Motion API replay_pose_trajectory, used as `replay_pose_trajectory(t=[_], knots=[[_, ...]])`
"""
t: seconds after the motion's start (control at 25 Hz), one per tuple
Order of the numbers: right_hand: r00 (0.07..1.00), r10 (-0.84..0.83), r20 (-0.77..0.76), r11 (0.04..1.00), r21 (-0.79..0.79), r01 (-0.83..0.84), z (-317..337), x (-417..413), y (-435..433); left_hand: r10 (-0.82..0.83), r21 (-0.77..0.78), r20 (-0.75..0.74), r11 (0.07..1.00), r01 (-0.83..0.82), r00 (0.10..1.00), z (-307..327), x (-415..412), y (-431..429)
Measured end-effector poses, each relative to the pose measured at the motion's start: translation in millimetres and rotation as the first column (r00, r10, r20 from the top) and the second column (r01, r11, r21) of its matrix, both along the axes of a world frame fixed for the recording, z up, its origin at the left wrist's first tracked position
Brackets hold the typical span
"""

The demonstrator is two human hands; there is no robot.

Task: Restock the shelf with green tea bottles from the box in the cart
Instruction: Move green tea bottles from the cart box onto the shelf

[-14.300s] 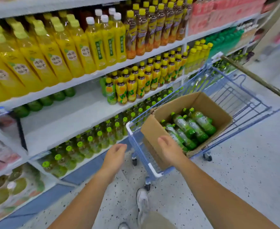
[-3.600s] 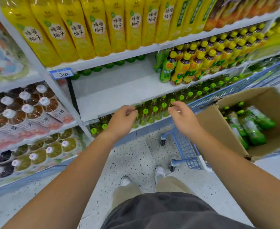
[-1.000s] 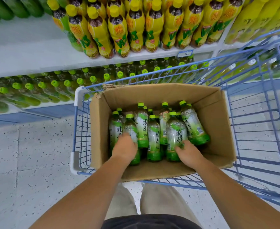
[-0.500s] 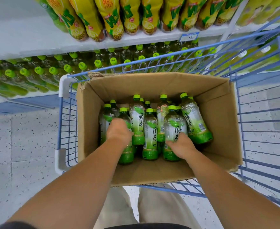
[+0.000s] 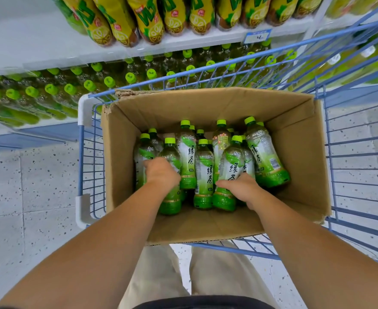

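An open cardboard box [image 5: 295, 139] sits in a blue wire cart [image 5: 359, 157] and holds several green tea bottles with green caps and white-green labels. My left hand [image 5: 162, 173] grips a green tea bottle [image 5: 170, 200] at the left of the pile. My right hand [image 5: 239, 188] grips another green tea bottle [image 5: 229, 166] near the middle. More bottles lie between and beside them, one at the right [image 5: 265, 153]. The white shelf [image 5: 38, 47] stands behind the cart, bare on its left part.
Yellow lemon tea bottles [image 5: 148, 16] fill the shelf's right part, above a price tag [image 5: 258, 36]. A lower shelf carries rows of green-capped bottles [image 5: 50, 90]. Speckled tile floor [image 5: 27, 186] lies left of the cart. My legs stand against the cart's near edge.
Both hands have closed more firmly around their bottles in the box. The view has tilted a little further down over the cart.
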State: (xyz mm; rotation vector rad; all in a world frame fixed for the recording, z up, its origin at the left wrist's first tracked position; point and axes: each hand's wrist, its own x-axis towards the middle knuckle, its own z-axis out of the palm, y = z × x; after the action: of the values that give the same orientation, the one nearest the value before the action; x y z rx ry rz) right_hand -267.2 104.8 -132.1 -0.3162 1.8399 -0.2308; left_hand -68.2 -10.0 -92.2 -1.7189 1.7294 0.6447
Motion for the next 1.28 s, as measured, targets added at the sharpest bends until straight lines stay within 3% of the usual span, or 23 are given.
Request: replay_pose_trajectory(t=[0.08, 0.16, 0.28, 0.44, 0.76, 0.92, 1.16, 1.28], knots=[[0.999, -0.042, -0.021, 0.999, -0.024, 0.042, 1, 7, 2, 0.206, -0.011, -0.172, 0.978, -0.211, 0.963, 0, 7, 10], [0.999, -0.052, -0.003, 0.998, -0.024, 0.052, 5, 11, 2, 0.398, 0.019, -0.336, 0.909, -0.417, 0.853, 2, 15, 18], [1.0, -0.011, 0.016, 1.0, 0.0, 0.011, 6, 16, -1, 0.458, 0.088, -0.449, 0.877, -0.473, 0.767, 5, 28, 15], [0.997, -0.073, 0.029, 0.993, -0.092, 0.075, 17, 26, 2, 0.61, 0.262, -0.62, 0.754, -0.602, 0.494, 13, 32, 12], [0.992, -0.118, 0.051, 0.973, -0.194, 0.126, 69, 41, 14, 0.757, 0.497, -0.602, 0.604, -0.622, 0.254, 52, 42, 26], [0.99, -0.134, 0.052, 0.96, -0.241, 0.143, 98, 47, 16, 0.741, 0.547, -0.655, 0.602, -0.582, 0.15, 74, 45, 34], [0.992, -0.123, -0.002, 0.921, -0.372, 0.113, 145, 59, 13, 0.701, 0.65, -0.706, 0.585, -0.484, -0.1, 109, 52, 46], [0.997, -0.069, -0.041, 0.901, -0.431, 0.045, 162, 70, 9, 0.689, 0.663, -0.706, 0.564, -0.492, -0.164, 130, 64, 47]])
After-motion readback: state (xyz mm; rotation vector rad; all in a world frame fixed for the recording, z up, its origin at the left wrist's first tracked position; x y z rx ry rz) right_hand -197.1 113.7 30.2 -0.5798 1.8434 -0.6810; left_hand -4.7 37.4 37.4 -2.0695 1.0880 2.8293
